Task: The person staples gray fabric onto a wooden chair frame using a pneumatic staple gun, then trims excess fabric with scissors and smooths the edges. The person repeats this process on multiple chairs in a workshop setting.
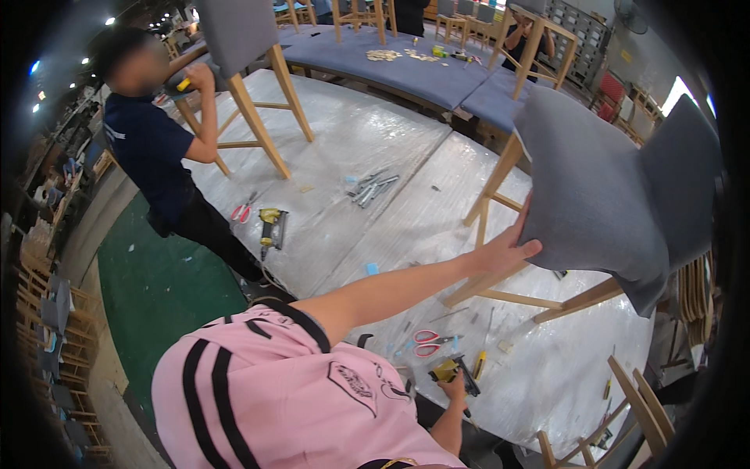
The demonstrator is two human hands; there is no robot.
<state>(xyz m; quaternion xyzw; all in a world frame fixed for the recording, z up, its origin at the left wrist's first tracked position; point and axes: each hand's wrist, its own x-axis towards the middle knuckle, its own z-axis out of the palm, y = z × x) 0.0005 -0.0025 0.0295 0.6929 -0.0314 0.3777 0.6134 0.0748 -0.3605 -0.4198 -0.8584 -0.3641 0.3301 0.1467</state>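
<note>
My left hand reaches out to the front edge of a grey upholstered chair and holds its seat. The chair stands tilted on the work table, its light wooden legs pointing down toward me. My right hand is low, near the table's front edge, closed around a yellow and black nail gun that rests on the table. My pink shirt with black stripes fills the lower left.
Red-handled scissors lie beside the nail gun. A second nail gun, red-handled pliers and metal parts lie further back. A co-worker in a dark shirt handles another grey chair. A wooden chair frame stands at the lower right.
</note>
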